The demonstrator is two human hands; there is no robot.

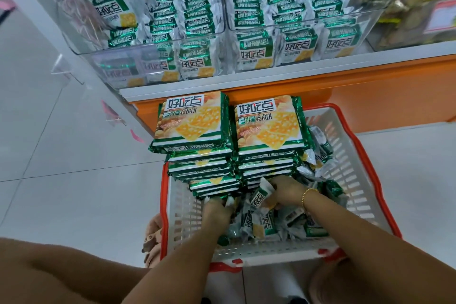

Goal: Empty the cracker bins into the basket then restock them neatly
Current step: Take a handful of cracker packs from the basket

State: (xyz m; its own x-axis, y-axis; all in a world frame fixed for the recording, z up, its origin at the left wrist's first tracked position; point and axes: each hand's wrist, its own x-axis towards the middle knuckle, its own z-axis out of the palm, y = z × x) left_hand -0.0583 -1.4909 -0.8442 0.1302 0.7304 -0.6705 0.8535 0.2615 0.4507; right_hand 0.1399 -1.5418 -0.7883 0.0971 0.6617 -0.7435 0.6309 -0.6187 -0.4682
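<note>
Two tall stacks of green-and-white cracker packs rise out of the white basket [345, 165] with its red rim. My left hand [217, 210] grips the bottom of the left stack [195, 126]. At the foot of the right stack [269, 128], my right hand [286, 192] holds the lowest packs, its fingers hidden among them. Several loose cracker packs [266, 224] lie in the basket around both hands. On the shelf above stand two clear bins, the left bin [148, 47] and the right bin [357, 17], both filled with rows of upright packs.
An orange shelf base [370, 96] sits right behind the basket. A further clear bin [419, 7] of brown snacks stands at the far right. Pale floor tiles [61, 155] spread to the left. My knees frame the basket's near side.
</note>
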